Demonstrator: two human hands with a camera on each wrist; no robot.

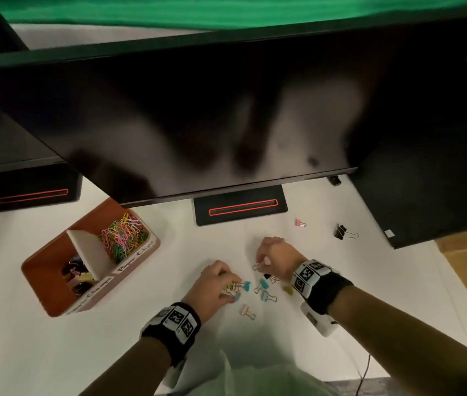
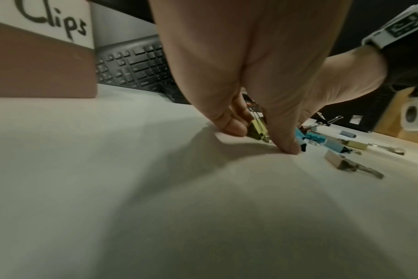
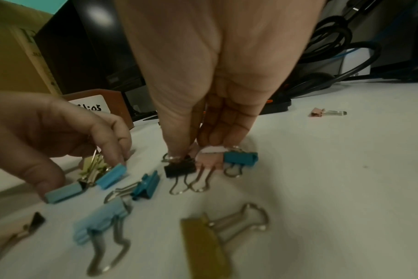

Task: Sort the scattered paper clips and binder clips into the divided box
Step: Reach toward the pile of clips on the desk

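An orange divided box (image 1: 44, 284) stands at the left; coloured paper clips (image 1: 123, 232) fill its far half and binder clips (image 1: 75, 277) its near half. Several binder clips lie loose on the white table between my hands. My left hand (image 1: 230, 287) pinches a yellow binder clip (image 3: 93, 168) and touches two blue ones (image 3: 111, 176). In the left wrist view that hand (image 2: 263, 139) presses down with the yellow clip (image 2: 259, 130) between its fingers. My right hand (image 3: 191, 151) pinches the wire handle of a black binder clip (image 3: 179, 168), beside a pink clip (image 3: 210, 160) and a teal clip (image 3: 240, 159).
Farther off lie a small pink clip (image 1: 300, 223) and a black clip (image 1: 343, 232). A monitor (image 1: 198, 115) overhangs the table on a black base (image 1: 240, 208). A keyboard (image 2: 136, 64), a black computer case (image 1: 426, 195) and cables (image 3: 334, 47) stand behind.
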